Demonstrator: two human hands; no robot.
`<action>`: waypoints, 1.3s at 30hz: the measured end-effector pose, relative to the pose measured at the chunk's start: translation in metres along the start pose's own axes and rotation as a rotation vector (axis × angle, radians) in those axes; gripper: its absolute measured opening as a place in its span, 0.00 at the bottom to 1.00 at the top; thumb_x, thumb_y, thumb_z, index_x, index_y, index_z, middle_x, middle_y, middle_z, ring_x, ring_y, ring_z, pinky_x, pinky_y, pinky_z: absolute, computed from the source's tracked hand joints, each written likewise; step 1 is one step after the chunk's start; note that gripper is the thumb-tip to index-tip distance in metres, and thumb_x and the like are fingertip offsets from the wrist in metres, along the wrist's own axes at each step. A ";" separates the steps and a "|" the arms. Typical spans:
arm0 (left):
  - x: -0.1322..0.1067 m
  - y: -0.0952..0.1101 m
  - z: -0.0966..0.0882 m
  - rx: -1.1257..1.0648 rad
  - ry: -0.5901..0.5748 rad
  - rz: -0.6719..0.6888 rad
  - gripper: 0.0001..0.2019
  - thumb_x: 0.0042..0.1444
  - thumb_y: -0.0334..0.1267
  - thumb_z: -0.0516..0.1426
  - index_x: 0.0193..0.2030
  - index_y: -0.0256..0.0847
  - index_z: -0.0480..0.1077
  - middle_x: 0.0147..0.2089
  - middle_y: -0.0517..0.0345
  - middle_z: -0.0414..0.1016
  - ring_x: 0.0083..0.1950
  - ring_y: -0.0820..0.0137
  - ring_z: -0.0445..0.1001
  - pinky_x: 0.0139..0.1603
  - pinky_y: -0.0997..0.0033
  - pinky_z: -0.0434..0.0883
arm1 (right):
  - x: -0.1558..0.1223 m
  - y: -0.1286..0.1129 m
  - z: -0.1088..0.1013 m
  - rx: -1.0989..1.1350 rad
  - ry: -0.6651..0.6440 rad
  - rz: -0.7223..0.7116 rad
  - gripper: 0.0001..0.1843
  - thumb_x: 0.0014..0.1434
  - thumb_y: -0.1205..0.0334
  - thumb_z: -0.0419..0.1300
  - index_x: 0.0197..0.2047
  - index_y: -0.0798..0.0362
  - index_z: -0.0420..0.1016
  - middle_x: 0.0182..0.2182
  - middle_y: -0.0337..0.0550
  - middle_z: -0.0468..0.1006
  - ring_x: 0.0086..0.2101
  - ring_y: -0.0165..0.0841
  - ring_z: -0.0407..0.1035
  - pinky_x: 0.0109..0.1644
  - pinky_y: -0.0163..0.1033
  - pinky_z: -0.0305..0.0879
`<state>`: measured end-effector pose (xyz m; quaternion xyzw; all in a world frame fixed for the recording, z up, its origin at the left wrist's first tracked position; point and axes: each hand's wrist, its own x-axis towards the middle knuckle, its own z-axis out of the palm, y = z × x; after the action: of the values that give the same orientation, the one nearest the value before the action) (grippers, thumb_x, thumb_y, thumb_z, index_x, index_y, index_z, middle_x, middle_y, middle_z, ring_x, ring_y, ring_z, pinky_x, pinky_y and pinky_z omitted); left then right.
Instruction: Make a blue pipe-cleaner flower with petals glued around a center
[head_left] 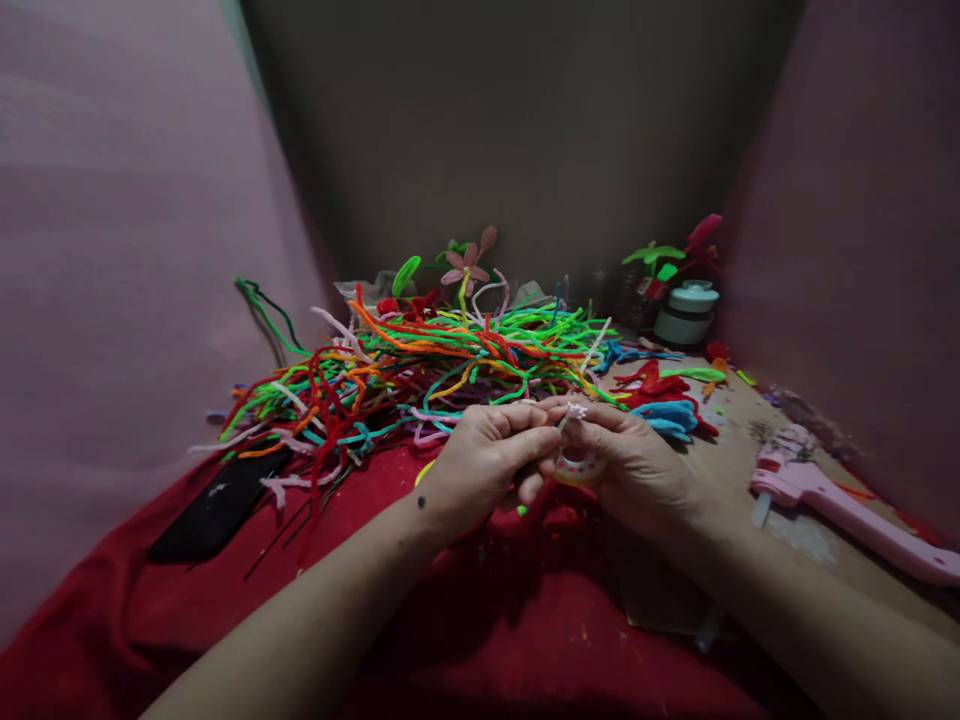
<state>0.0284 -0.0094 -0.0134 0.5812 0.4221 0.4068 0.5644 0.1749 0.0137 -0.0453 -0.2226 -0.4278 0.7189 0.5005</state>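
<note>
My left hand (495, 455) and my right hand (637, 455) meet above the red cloth, with thumbs and fingertips pinched together. A small white-tipped piece (576, 411), like a cluster of flower stamens, pokes up between the thumbs. The left fingertips grip its lower end, and my right thumb and forefinger touch it. Below the right thumb a roll of tape (579, 468) with a yellowish rim hangs within the curl of my right hand. The lower part of the white-tipped piece is mostly hidden by fingers.
A heap of colourful pipe cleaners (465, 360) lies just beyond my hands. At left is a black phone (217, 510). A pink glue gun (832, 490) rests on a cardboard sheet (720, 480) at right, near blue petal loops (666, 420). A lidded jar (685, 312) stands behind.
</note>
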 end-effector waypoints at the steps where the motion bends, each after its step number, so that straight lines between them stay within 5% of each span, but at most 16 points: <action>1: -0.001 0.001 0.002 0.067 0.035 0.032 0.11 0.54 0.41 0.55 0.25 0.36 0.65 0.17 0.66 0.63 0.14 0.83 0.57 0.14 0.83 0.53 | 0.000 0.000 0.000 -0.015 0.011 -0.014 0.08 0.46 0.60 0.66 0.32 0.53 0.79 0.33 0.42 0.77 0.33 0.32 0.70 0.38 0.39 0.65; 11: 0.000 -0.009 0.008 0.441 0.267 0.317 0.08 0.55 0.38 0.54 0.28 0.38 0.68 0.18 0.65 0.64 0.19 0.79 0.61 0.21 0.80 0.59 | -0.002 0.004 0.003 -0.109 0.118 -0.096 0.07 0.49 0.60 0.65 0.33 0.52 0.79 0.34 0.41 0.76 0.32 0.30 0.68 0.37 0.37 0.62; 28: -0.002 -0.008 0.006 0.165 0.112 0.330 0.09 0.56 0.37 0.53 0.27 0.36 0.67 0.18 0.68 0.59 0.15 0.83 0.56 0.16 0.82 0.55 | 0.001 0.004 -0.003 0.010 -0.034 -0.042 0.07 0.48 0.63 0.66 0.34 0.53 0.79 0.36 0.42 0.77 0.36 0.32 0.69 0.41 0.39 0.64; 39: -0.003 -0.003 0.000 -0.055 -0.021 0.136 0.10 0.55 0.36 0.54 0.25 0.35 0.64 0.18 0.67 0.63 0.13 0.86 0.57 0.14 0.84 0.53 | 0.001 -0.002 -0.008 -0.008 -0.121 0.024 0.09 0.47 0.66 0.66 0.35 0.53 0.80 0.42 0.45 0.77 0.41 0.37 0.70 0.44 0.42 0.64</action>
<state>0.0277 -0.0126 -0.0160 0.5971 0.3642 0.4495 0.5557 0.1810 0.0179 -0.0480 -0.1861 -0.4575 0.7353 0.4641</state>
